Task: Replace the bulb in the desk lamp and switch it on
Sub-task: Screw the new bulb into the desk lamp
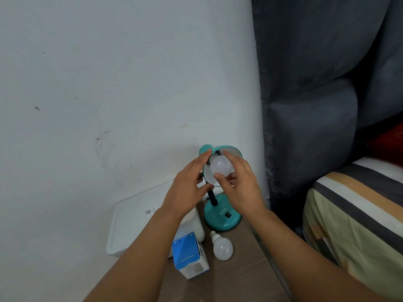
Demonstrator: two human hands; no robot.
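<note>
A teal desk lamp [222, 215] stands on a wooden bedside table [237, 273], its shade [229, 149] tilted toward me. A white bulb [220, 165] sits inside the shade; its base is hidden. My right hand [239, 186] has its fingertips around that bulb. My left hand [187, 188] grips the shade's left rim. A second white bulb [222, 247] lies loose on the table below the lamp base. A black rocker switch [228, 214] is on the base.
A blue and white bulb box [189, 258] stands at the table's near left, in front of a white plastic container [139, 223]. White wall behind, grey padded headboard [316, 105] to the right, striped bedding [357, 214] beside the table.
</note>
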